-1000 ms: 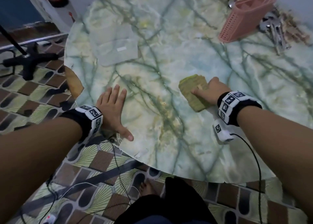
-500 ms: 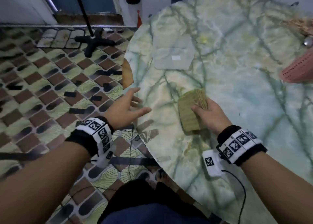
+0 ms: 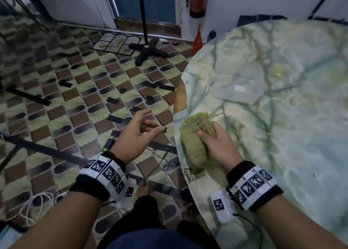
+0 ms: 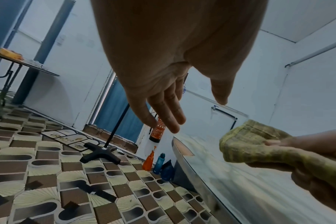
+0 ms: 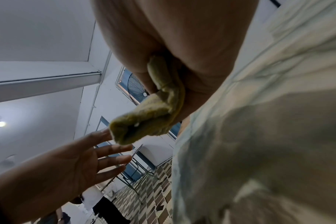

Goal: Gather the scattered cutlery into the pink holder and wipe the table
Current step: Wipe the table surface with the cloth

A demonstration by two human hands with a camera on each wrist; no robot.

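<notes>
A folded yellow-green cloth (image 3: pixel 194 137) lies at the left edge of the round marble table (image 3: pixel 282 116). My right hand (image 3: pixel 212 141) grips the cloth, thumb on top and fingers curled round it, as the left wrist view shows at the cloth (image 4: pixel 255 141). The cloth's end (image 5: pixel 150 119) sticks out past the table rim. My left hand (image 3: pixel 148 124) hovers off the table beside that edge, palm turned toward the cloth, fingers (image 4: pixel 167 116) loose and holding nothing. The pink holder and the cutlery are out of view.
A clear sheet with a white label (image 3: pixel 239 87) lies on the table further in. On the tiled floor to the left stand a black stand base (image 3: pixel 148 52), an orange bottle (image 3: pixel 197 39) and a wall-mounted fire extinguisher (image 3: pixel 197 0). Cables trail by my feet.
My right hand has dragged the cloth left to the table's rim. My left hand has lifted off the table and now hangs beyond the edge. The head view has swung left, losing the holder.
</notes>
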